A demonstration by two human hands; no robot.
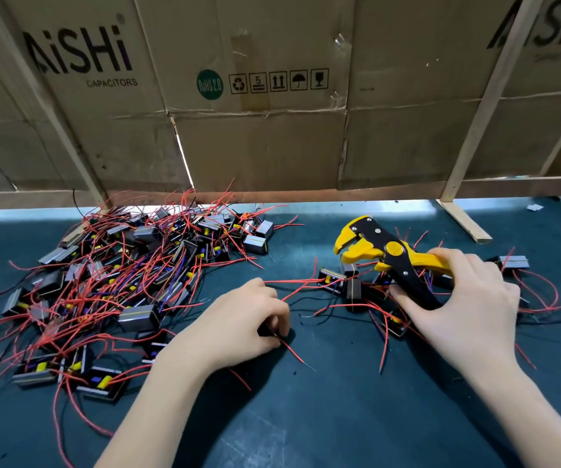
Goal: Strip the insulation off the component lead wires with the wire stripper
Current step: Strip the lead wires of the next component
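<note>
My right hand (468, 305) grips the handles of a yellow and black wire stripper (387, 251), whose jaws point left and up above the mat. My left hand (248, 322) holds a small black component, mostly hidden under its curled fingers, with red lead wires (297, 354) trailing out to the right. One wire end shows a bare tip. A few black components (331, 278) with red leads lie just below the stripper.
A large tangled pile of components with red wires (120, 282) covers the left of the dark green mat (323, 417). More components lie at the right (513, 263). Cardboard sheets on a wooden frame (272, 130) close off the back.
</note>
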